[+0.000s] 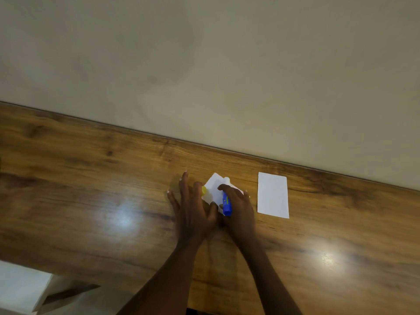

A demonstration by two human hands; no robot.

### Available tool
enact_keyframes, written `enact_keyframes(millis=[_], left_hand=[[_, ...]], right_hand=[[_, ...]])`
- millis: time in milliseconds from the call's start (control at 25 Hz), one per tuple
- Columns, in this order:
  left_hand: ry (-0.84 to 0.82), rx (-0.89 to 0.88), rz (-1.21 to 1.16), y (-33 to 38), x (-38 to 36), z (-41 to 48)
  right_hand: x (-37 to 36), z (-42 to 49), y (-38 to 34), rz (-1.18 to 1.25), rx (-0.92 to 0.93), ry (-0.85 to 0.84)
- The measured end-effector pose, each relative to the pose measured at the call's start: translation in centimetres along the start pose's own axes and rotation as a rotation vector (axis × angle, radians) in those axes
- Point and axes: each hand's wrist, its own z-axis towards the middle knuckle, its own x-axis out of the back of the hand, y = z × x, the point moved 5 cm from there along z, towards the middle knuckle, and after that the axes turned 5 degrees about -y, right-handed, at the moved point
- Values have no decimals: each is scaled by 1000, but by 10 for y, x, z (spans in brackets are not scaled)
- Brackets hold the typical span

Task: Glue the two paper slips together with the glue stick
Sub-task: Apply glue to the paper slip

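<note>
Now gluing slip one.
Right hand [238, 201] grips glue stick [226, 204] on slip [213, 187]; left hand [193, 205], fingers spread, pins it; second slip [272, 194] right of it.

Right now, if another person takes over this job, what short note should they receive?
Right hand: holds the blue glue stick, tip on the first paper slip.
Left hand: spread open, pinning that slip's left edge; a yellow cap shows by its fingers.
Second paper slip: lies flat and apart, to the right on the wooden table.
Done: glue stick uncapped, gluing begun.
Left: finish gluing, press the slips together.
</note>
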Motion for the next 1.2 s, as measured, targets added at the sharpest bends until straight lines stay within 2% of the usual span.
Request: enact_keyframes(millis=[120, 240, 280, 360, 400, 480, 520, 600, 800, 1080, 1200], left_hand=[[23, 6, -4, 0, 1, -1], [14, 21, 22, 0, -1, 1], [12, 27, 25, 0, -1, 1], [10, 28, 31, 0, -2, 1], [7, 23, 35, 0, -2, 1], [3, 12, 36, 0, -3, 1], [3, 9, 32, 0, -3, 1], [-6, 15, 22, 0, -3, 1], [35, 22, -30, -1, 1, 1], [24, 33, -41, -2, 2, 1], [5, 36, -42, -1, 3, 1]], right_hand=[[12, 23, 2, -94, 174, -270], [23, 35, 1, -131, 187, -401], [26, 36, -2, -151, 196, -397], [31, 34, -12, -84, 243, -261], [33, 30, -18, 63, 234, -151], [30, 21, -23, 468, 101, 29], [24, 18, -22, 620, 26, 67], [13, 17, -17, 729, -72, 80], [9, 21, -14, 744, -97, 78], [2, 26, -18, 458, 30, -9], [7, 27, -16, 414, 65, 22]])
